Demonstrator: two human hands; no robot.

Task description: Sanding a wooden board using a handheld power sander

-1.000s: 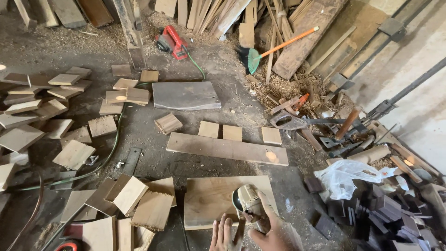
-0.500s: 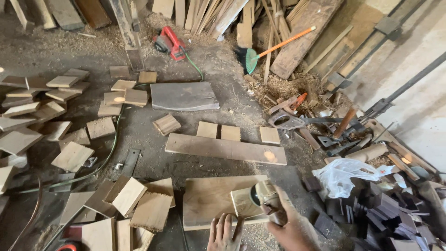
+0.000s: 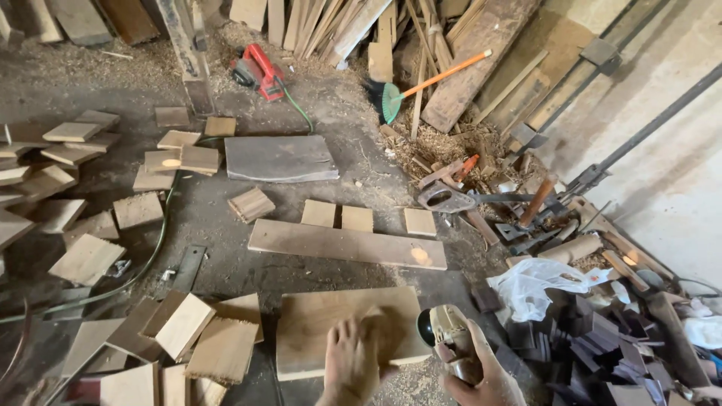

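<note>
My left hand [image 3: 353, 361] rests flat, fingers spread, on a small square wood piece [image 3: 383, 331] that lies on a larger light board [image 3: 316, 331] on the floor. My right hand [image 3: 481, 380] grips a beige handheld power sander [image 3: 447, 338], lifted off to the right of the board's edge, its dark round face turned toward the left. The two hands are a short gap apart.
Many cut wood squares [image 3: 86, 259] lie scattered at left. A long plank [image 3: 346, 244] lies beyond the board, a grey slab [image 3: 280, 159] farther back. A red power tool [image 3: 258, 70], a green broom [image 3: 391, 98], a handsaw [image 3: 451, 199], a white plastic bag [image 3: 530, 286] and dark blocks [image 3: 602, 346] surround the spot.
My left hand moved forward onto the small wood piece on the board. My right hand carried the sander off the board to the right. The view shifted slightly.
</note>
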